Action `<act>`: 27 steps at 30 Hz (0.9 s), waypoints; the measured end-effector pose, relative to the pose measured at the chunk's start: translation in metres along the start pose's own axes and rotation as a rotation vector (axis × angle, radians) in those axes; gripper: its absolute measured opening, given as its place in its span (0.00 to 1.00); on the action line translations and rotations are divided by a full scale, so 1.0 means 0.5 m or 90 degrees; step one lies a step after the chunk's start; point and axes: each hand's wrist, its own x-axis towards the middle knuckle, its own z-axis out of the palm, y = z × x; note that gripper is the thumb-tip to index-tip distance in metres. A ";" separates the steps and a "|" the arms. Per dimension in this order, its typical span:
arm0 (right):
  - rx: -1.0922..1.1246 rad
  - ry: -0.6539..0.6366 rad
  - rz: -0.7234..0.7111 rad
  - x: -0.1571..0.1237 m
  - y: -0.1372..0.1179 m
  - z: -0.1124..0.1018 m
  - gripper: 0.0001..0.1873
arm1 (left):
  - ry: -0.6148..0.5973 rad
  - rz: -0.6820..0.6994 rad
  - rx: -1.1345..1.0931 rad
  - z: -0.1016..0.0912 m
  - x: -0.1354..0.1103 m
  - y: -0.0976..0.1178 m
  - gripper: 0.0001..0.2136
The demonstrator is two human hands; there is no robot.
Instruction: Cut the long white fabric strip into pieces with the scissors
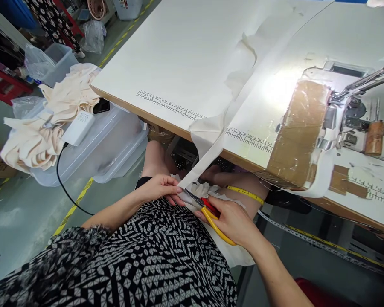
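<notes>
Long narrow off-white cloth strip (202, 165): slopes from the front edge of the white wooden-edged sewing table (166, 55) down to the lap, nearly straight. Pinched near its lower end between thumb and forefinger of the left hand (166, 187), the other fingers loosely bent beneath. Probably gripped there for a steady, taut edge beside the blades. In the right hand (233, 217): yellow-and-red-handled metal scissors (208, 212), fingers closed round the handles, blades pointing at the left fingertips. Likely angled so for short, close control. Bunched whitish cloth (208, 187) on the thighs, perhaps to keep it clean and close by. Yellow tape measure (245, 193) across one thigh, within easy reach. Black ruler marks (171, 104) along the table's front edge, presumably for quick measuring. At right, metal sewing machine (355, 115), with brown tape-covered panel (297, 132) alongside. At left, cream cloth pile (67, 91) and white box-shaped device (79, 128) on a clear plastic bin (105, 149).

Hard to make out: blade tips, partly hidden by strip and fingers; cannot tell whether open or closed. Strip's far end lost among pale folds (209, 126) on the table, white on white. Second pale band (327, 172) in front of the machine: cannot tell whether joined to the strip. Machine cut off by right edge. Pale shape (376, 3) at top edge, too cropped to name.
</notes>
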 end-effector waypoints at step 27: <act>0.009 0.075 0.038 -0.031 0.021 0.037 0.25 | 0.382 0.466 0.603 -0.018 0.023 0.071 0.17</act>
